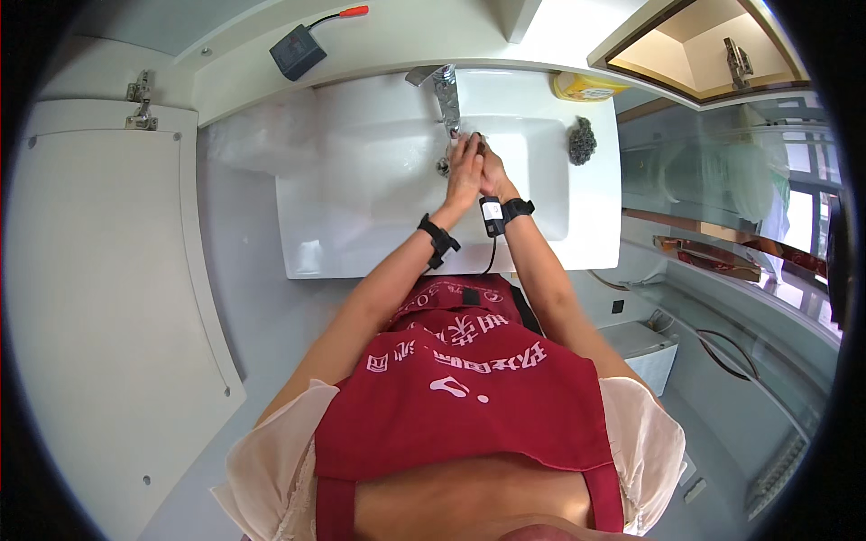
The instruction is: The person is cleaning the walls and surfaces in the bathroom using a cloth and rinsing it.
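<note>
Both hands meet over the white washbasin (399, 203), just below the spout of the chrome faucet (447, 98). My left hand (465, 174) lies with extended fingers against my right hand (496, 174). Between the fingertips, on the right hand's side, shows a small dark thing (481, 145); most of it is covered, so its kind cannot be made out. A metal drain fitting (443, 166) sits beside the left fingers. Black straps circle both wrists, and a small black device (492, 215) hangs by the right one.
A steel wool scourer (582, 141) rests on the basin's right rim. Behind it stands a yellow container (588, 88). A black battery pack (298, 53) with a red-tipped cable lies on the back ledge. An open cabinet door (122, 270) spreads at left; glass shelving (717, 162) runs along the right.
</note>
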Action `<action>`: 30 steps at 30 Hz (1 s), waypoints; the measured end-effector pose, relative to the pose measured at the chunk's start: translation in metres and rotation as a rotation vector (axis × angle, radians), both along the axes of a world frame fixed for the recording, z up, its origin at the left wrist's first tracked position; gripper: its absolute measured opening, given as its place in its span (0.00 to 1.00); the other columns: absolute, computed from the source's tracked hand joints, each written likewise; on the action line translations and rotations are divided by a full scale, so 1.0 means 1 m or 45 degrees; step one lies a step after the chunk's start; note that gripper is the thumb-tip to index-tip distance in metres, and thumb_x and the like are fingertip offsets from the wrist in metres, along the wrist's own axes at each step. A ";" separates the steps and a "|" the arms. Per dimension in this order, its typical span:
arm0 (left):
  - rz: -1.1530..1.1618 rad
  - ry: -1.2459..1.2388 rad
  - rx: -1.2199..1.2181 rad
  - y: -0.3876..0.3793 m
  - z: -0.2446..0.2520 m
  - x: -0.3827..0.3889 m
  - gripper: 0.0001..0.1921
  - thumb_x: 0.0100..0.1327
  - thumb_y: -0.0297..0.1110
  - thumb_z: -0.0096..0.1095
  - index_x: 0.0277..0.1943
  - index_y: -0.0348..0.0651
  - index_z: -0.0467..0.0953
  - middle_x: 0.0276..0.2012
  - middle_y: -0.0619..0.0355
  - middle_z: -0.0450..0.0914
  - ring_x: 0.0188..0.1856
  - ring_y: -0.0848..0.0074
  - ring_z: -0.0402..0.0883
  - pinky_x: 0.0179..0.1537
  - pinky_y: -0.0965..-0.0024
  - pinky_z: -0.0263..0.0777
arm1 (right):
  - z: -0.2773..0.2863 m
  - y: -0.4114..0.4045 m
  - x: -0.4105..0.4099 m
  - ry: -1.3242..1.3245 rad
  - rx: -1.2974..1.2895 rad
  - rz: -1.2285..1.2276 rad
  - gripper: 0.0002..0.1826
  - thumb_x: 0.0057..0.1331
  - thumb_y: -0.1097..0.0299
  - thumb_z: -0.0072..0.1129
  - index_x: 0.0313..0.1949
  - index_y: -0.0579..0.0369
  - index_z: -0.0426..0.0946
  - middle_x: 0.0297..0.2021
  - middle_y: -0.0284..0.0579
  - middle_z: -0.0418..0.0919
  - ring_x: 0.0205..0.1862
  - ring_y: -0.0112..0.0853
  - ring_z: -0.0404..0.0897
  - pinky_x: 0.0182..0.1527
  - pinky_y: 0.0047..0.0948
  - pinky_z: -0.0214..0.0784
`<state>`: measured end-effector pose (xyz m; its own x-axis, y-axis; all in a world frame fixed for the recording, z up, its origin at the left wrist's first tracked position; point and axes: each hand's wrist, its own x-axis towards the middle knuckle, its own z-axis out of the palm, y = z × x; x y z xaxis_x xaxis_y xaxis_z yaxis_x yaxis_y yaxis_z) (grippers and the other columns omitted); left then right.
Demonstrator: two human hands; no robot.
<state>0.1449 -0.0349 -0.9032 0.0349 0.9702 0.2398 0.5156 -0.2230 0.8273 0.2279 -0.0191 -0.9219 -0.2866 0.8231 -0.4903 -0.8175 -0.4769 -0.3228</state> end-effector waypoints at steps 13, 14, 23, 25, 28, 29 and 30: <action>0.003 -1.064 -1.038 0.058 -0.003 -0.056 0.10 0.70 0.36 0.53 0.49 0.42 0.75 0.40 0.61 0.80 0.40 0.74 0.79 0.41 0.65 0.73 | 0.023 -0.001 -0.009 -0.988 0.064 0.085 0.17 0.66 0.57 0.65 0.48 0.52 0.77 0.33 0.30 0.79 0.28 0.16 0.72 0.24 0.17 0.58; -0.069 -1.117 -1.225 0.056 0.001 -0.060 0.11 0.70 0.37 0.54 0.50 0.43 0.75 0.42 0.61 0.80 0.41 0.75 0.79 0.41 0.66 0.74 | 0.015 0.002 -0.004 -0.869 0.029 0.036 0.18 0.66 0.54 0.65 0.49 0.51 0.76 0.33 0.30 0.78 0.29 0.18 0.72 0.26 0.18 0.60; -0.277 -0.686 -0.814 0.016 0.016 -0.030 0.15 0.64 0.42 0.69 0.42 0.39 0.77 0.33 0.61 0.79 0.38 0.78 0.80 0.40 0.72 0.75 | -0.036 0.010 -0.002 -0.145 -0.311 0.002 0.22 0.76 0.47 0.43 0.46 0.53 0.74 0.37 0.41 0.79 0.37 0.36 0.78 0.43 0.36 0.75; -0.214 -0.514 -0.666 0.012 0.007 -0.031 0.17 0.65 0.45 0.66 0.41 0.37 0.79 0.33 0.59 0.80 0.35 0.73 0.81 0.37 0.67 0.76 | -0.033 0.007 -0.014 -0.203 -0.373 0.013 0.21 0.77 0.51 0.41 0.46 0.56 0.74 0.40 0.45 0.80 0.42 0.37 0.79 0.48 0.39 0.75; -0.077 -0.371 -0.437 0.018 -0.003 -0.022 0.14 0.65 0.43 0.65 0.39 0.39 0.78 0.34 0.53 0.83 0.39 0.66 0.82 0.42 0.65 0.74 | -0.041 0.005 -0.022 -0.205 -0.251 -0.101 0.21 0.76 0.50 0.42 0.44 0.55 0.76 0.34 0.42 0.79 0.31 0.35 0.79 0.33 0.38 0.74; -0.036 -0.279 -0.448 0.021 -0.006 -0.017 0.15 0.66 0.44 0.64 0.40 0.38 0.78 0.35 0.53 0.83 0.38 0.66 0.82 0.41 0.64 0.74 | -0.046 0.006 -0.021 -0.315 -0.233 -0.116 0.22 0.76 0.50 0.42 0.44 0.57 0.76 0.34 0.42 0.79 0.32 0.34 0.79 0.32 0.36 0.74; 0.022 -0.181 -0.459 0.024 -0.010 -0.020 0.16 0.67 0.45 0.63 0.40 0.37 0.79 0.35 0.53 0.83 0.37 0.66 0.82 0.40 0.63 0.75 | -0.042 0.007 -0.028 -0.416 -0.216 -0.114 0.22 0.76 0.51 0.43 0.45 0.59 0.75 0.34 0.43 0.79 0.32 0.33 0.79 0.31 0.35 0.73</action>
